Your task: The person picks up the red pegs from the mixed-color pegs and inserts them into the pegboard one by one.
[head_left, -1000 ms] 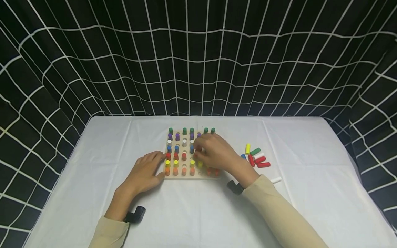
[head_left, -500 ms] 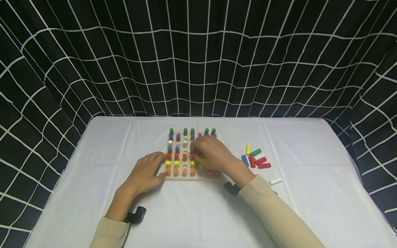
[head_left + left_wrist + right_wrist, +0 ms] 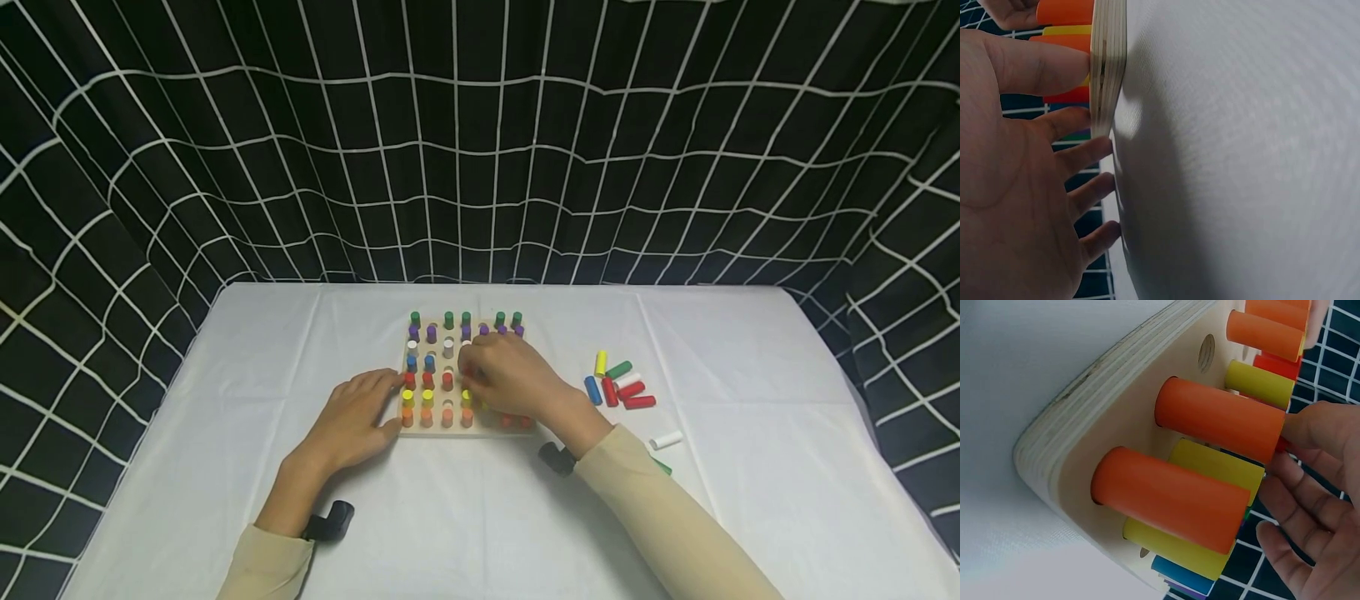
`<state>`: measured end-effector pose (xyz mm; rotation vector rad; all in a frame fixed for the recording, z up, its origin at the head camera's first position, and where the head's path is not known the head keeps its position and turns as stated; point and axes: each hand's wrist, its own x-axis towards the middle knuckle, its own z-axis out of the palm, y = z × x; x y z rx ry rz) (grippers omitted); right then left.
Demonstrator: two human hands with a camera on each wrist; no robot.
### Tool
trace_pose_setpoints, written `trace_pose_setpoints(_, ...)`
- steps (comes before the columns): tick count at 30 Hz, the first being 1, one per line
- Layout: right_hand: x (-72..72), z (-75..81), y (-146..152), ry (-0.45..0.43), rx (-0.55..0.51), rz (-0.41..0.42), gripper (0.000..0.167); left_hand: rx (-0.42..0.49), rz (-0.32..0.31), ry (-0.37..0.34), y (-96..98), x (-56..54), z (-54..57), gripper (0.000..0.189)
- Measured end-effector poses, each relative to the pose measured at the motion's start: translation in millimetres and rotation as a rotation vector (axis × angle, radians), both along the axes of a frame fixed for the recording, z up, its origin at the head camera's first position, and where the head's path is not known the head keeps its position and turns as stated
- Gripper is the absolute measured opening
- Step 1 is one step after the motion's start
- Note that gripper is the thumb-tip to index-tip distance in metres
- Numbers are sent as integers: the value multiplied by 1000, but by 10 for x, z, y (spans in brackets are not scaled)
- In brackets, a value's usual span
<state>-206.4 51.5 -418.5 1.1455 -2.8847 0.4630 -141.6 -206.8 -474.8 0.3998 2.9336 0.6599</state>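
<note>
A wooden pegboard (image 3: 442, 432) lies on the white table with rows of coloured pegs standing in it. My left hand (image 3: 348, 421) rests at its left edge, fingers extended; in the left wrist view the thumb (image 3: 1047, 65) lies against the board's side. Over the middle of the board, my right hand (image 3: 517, 379) pinches a red peg (image 3: 1282, 445) at the red row, mostly hidden by the fingers. Orange pegs (image 3: 1172, 500) and yellow pegs (image 3: 1260, 384) stand between the right wrist camera and that hand. Green pegs (image 3: 449, 320) form the far row.
Loose pegs lie right of the board: a yellow peg (image 3: 602, 362), a blue peg (image 3: 592, 390), several red pegs (image 3: 640, 402) and others. Nearer the right sleeve (image 3: 660, 517) are a white peg (image 3: 666, 440) and a partly covered green peg (image 3: 662, 467). A black gridded curtain (image 3: 480, 167) surrounds the table.
My right hand has shifted slightly left and lower over the board, bringing the red peg to the red row. The right sleeve has uncovered the green peg. The left hand stays in place.
</note>
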Motion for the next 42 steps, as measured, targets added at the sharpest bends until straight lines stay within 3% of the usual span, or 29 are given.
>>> trace_pose_setpoints(13, 20, 15, 25, -19, 3, -14, 6, -20, 4, -4, 5, -1, 5, 67)
trace_pose_setpoints(20, 75, 63, 96, -9, -4, -27, 15, -11, 5, 1, 7, 4, -1, 66)
trace_pose_setpoints(42, 227, 102, 644, 30, -30, -113, 18, 0, 11, 1, 13, 13, -4, 65)
